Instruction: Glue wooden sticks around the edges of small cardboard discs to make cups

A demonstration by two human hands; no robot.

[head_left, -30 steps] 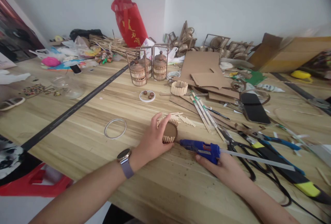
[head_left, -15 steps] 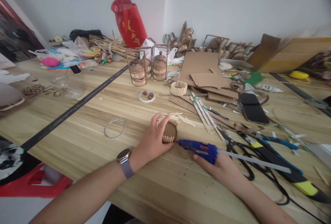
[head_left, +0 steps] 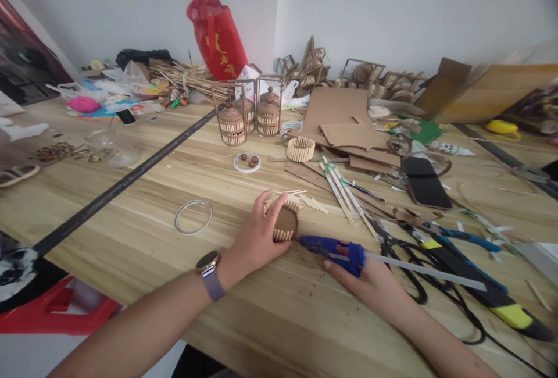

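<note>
My left hand (head_left: pixel 257 232) is curled around the left side of a small round cardboard piece (head_left: pixel 286 222) edged with short upright wooden sticks. In my right hand (head_left: pixel 370 279) is a blue glue gun (head_left: pixel 333 252), its nozzle at the lower right edge of the round piece. A long pale glue stick (head_left: pixel 427 270) juts from the gun's rear. Just behind the round piece lie loose wooden sticks (head_left: pixel 314 203). Further back stands a ring of upright sticks (head_left: pixel 300 149).
Left of my hand lies a white ring (head_left: pixel 193 217); another (head_left: pixel 247 162) surrounds brown beads. Lidded basket models (head_left: pixel 232 125) stand behind. To the right are a phone (head_left: pixel 426 182), scissors (head_left: pixel 396 244), blue-handled pliers (head_left: pixel 471 239) and a black-yellow cutter (head_left: pixel 514 315).
The glue gun and my right hand have shifted very slightly left. My left hand stays on the round piece. At the far left edge, a blurred pale shape has moved.
</note>
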